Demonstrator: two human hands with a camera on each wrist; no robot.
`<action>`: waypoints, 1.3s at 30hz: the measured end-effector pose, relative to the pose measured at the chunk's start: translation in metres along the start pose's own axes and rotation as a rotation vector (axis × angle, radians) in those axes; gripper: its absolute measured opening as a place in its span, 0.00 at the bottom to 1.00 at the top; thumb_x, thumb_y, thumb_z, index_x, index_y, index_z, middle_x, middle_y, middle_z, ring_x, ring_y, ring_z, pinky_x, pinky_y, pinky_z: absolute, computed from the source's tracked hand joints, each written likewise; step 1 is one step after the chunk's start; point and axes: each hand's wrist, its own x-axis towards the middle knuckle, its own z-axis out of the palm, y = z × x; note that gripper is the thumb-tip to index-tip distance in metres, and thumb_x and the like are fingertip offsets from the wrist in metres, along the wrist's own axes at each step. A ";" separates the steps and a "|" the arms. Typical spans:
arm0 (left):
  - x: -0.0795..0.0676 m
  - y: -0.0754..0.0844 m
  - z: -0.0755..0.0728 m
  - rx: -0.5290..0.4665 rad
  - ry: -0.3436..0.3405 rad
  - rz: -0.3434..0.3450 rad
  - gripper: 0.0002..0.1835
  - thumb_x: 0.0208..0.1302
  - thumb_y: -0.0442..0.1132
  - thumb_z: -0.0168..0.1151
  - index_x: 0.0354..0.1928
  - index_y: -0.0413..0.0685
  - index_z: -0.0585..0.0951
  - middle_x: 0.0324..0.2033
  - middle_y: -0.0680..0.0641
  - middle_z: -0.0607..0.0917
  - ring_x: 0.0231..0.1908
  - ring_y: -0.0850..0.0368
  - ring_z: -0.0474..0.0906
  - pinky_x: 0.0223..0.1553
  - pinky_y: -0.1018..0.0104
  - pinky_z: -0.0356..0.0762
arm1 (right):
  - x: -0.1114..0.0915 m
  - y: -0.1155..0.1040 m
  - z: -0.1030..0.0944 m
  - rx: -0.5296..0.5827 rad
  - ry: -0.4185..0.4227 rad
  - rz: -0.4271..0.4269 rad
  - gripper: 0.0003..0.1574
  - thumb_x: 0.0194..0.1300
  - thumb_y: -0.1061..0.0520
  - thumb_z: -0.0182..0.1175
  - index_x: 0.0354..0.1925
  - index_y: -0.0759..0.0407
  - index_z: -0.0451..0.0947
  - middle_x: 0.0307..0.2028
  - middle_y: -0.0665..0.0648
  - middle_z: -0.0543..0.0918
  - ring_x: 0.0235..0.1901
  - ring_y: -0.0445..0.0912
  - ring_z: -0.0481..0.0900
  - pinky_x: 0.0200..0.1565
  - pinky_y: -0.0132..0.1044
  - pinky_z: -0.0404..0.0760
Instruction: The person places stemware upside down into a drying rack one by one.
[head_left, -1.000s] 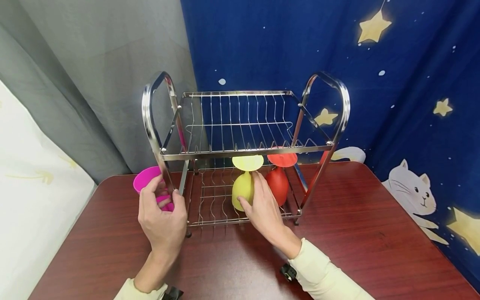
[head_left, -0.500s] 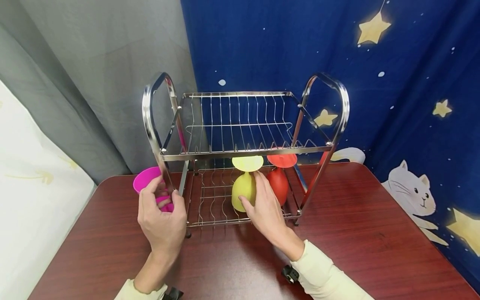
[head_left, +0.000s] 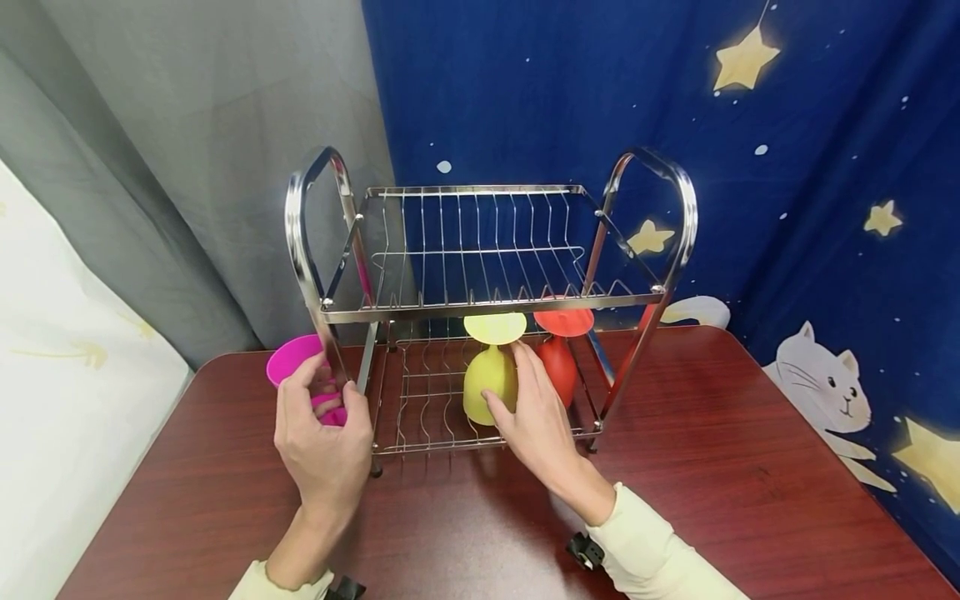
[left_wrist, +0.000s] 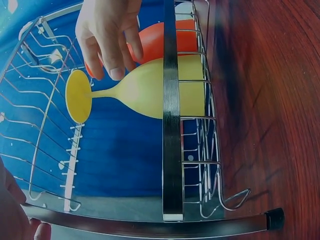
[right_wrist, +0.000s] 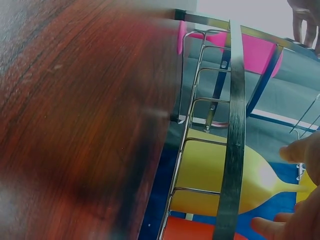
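Note:
My left hand (head_left: 324,446) grips the front left post of a two-tier chrome dish rack (head_left: 450,313). In the left wrist view, thumb and fingers show at either side of that post. A yellow plastic goblet (head_left: 483,390) stands upside down on the rack's lower tier, foot up. Beside its bowl and stem is my right hand (head_left: 536,421), fingers spread and loosely bent; the right wrist view has thumb and fingers apart around the stem (right_wrist: 289,187). To the right, a red goblet (head_left: 558,371), also inverted, is partly hidden by the right hand.
A magenta goblet (head_left: 291,360) stands on the table left of the rack, partly behind the left hand. The rack's upper tier (head_left: 480,248) overhangs the goblets. Curtains (head_left: 525,100) hang right behind the dark red wooden table (head_left: 712,433).
My right hand has shifted slightly right and toward me, away from the yellow goblet's bowl. The left hand stays on the post, and the goblets keep their places.

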 end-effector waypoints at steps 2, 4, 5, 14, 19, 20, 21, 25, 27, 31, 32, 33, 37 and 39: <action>0.000 -0.001 0.000 -0.003 0.009 -0.001 0.21 0.52 0.22 0.61 0.51 0.34 0.80 0.38 0.37 0.82 0.35 0.59 0.78 0.36 0.83 0.76 | 0.000 0.000 -0.001 0.006 0.005 0.000 0.45 0.56 0.53 0.70 0.67 0.63 0.64 0.64 0.62 0.71 0.64 0.53 0.70 0.64 0.49 0.71; 0.000 0.000 0.000 -0.007 0.019 0.000 0.21 0.51 0.21 0.61 0.50 0.33 0.80 0.37 0.36 0.82 0.34 0.59 0.78 0.36 0.84 0.76 | -0.001 0.000 -0.002 0.011 0.016 -0.003 0.45 0.56 0.53 0.70 0.67 0.62 0.64 0.64 0.61 0.71 0.64 0.53 0.70 0.63 0.49 0.72; 0.001 0.001 0.000 -0.009 0.023 0.000 0.21 0.50 0.20 0.60 0.49 0.32 0.80 0.37 0.36 0.82 0.34 0.60 0.78 0.35 0.85 0.75 | -0.001 0.000 -0.003 0.014 0.022 -0.005 0.44 0.56 0.54 0.70 0.67 0.62 0.64 0.64 0.61 0.71 0.63 0.53 0.70 0.63 0.49 0.72; 0.009 0.027 -0.003 -0.007 0.040 0.016 0.18 0.50 0.18 0.55 0.45 0.27 0.80 0.34 0.32 0.80 0.31 0.59 0.76 0.34 0.86 0.72 | -0.001 0.001 -0.010 0.027 0.044 -0.004 0.42 0.58 0.53 0.68 0.67 0.63 0.65 0.64 0.60 0.72 0.63 0.51 0.72 0.62 0.48 0.73; 0.011 0.028 -0.006 0.017 0.034 0.012 0.18 0.49 0.19 0.57 0.46 0.27 0.79 0.37 0.30 0.78 0.33 0.50 0.75 0.36 0.83 0.71 | -0.001 0.002 -0.014 0.063 0.052 0.005 0.41 0.59 0.53 0.68 0.67 0.60 0.65 0.63 0.58 0.73 0.61 0.50 0.73 0.59 0.50 0.75; 0.011 0.028 -0.007 0.024 0.035 0.009 0.18 0.49 0.19 0.58 0.46 0.27 0.79 0.37 0.30 0.78 0.34 0.47 0.75 0.37 0.82 0.70 | -0.001 0.002 -0.015 0.073 0.051 0.008 0.41 0.59 0.53 0.68 0.67 0.59 0.65 0.62 0.57 0.73 0.60 0.50 0.74 0.59 0.50 0.76; 0.011 0.027 -0.008 0.029 0.034 0.006 0.18 0.50 0.20 0.58 0.46 0.27 0.79 0.38 0.30 0.78 0.35 0.45 0.75 0.38 0.81 0.69 | -0.001 0.002 -0.016 0.081 0.052 0.012 0.41 0.59 0.53 0.68 0.67 0.58 0.65 0.62 0.57 0.74 0.59 0.49 0.74 0.58 0.49 0.76; 0.010 0.025 -0.011 0.032 0.042 -0.004 0.17 0.52 0.22 0.58 0.46 0.27 0.79 0.40 0.29 0.78 0.37 0.43 0.73 0.39 0.79 0.67 | -0.002 0.004 -0.019 0.108 0.073 -0.001 0.39 0.59 0.54 0.68 0.66 0.57 0.66 0.60 0.56 0.75 0.54 0.48 0.77 0.55 0.45 0.79; 0.010 0.023 -0.012 0.027 0.045 -0.006 0.17 0.52 0.23 0.57 0.46 0.27 0.79 0.40 0.29 0.78 0.37 0.43 0.72 0.39 0.79 0.67 | -0.003 0.004 -0.020 0.118 0.096 -0.023 0.38 0.59 0.54 0.68 0.66 0.57 0.67 0.58 0.56 0.76 0.53 0.48 0.78 0.54 0.43 0.80; 0.010 0.016 -0.014 0.033 0.050 -0.004 0.17 0.53 0.24 0.57 0.47 0.27 0.79 0.40 0.28 0.77 0.38 0.42 0.71 0.40 0.78 0.66 | -0.003 0.006 -0.024 0.151 0.152 -0.074 0.36 0.58 0.57 0.68 0.64 0.59 0.69 0.56 0.57 0.77 0.53 0.47 0.78 0.54 0.41 0.80; 0.010 0.012 -0.014 0.039 0.054 -0.002 0.17 0.52 0.24 0.57 0.47 0.28 0.79 0.40 0.28 0.78 0.39 0.42 0.71 0.41 0.77 0.65 | -0.002 0.006 -0.025 0.162 0.165 -0.086 0.36 0.58 0.57 0.68 0.63 0.59 0.70 0.56 0.56 0.78 0.54 0.47 0.78 0.54 0.41 0.80; 0.009 0.008 -0.014 0.047 0.057 -0.001 0.18 0.52 0.25 0.57 0.47 0.28 0.79 0.41 0.29 0.78 0.40 0.42 0.71 0.42 0.77 0.65 | -0.002 0.006 -0.026 0.173 0.178 -0.096 0.35 0.58 0.58 0.68 0.63 0.60 0.70 0.56 0.57 0.78 0.54 0.47 0.78 0.54 0.42 0.80; 0.007 -0.010 -0.015 0.084 0.055 -0.008 0.20 0.51 0.29 0.59 0.49 0.33 0.80 0.45 0.31 0.78 0.46 0.44 0.71 0.48 0.75 0.62 | -0.001 0.008 -0.028 0.206 0.217 -0.123 0.33 0.58 0.60 0.67 0.62 0.60 0.71 0.57 0.57 0.78 0.55 0.49 0.78 0.52 0.44 0.81; 0.007 -0.017 -0.016 0.099 0.046 -0.017 0.21 0.51 0.30 0.60 0.50 0.34 0.80 0.46 0.32 0.78 0.48 0.46 0.71 0.49 0.75 0.61 | -0.001 0.009 -0.029 0.211 0.232 -0.132 0.33 0.58 0.60 0.68 0.62 0.60 0.71 0.56 0.57 0.78 0.55 0.49 0.79 0.52 0.45 0.81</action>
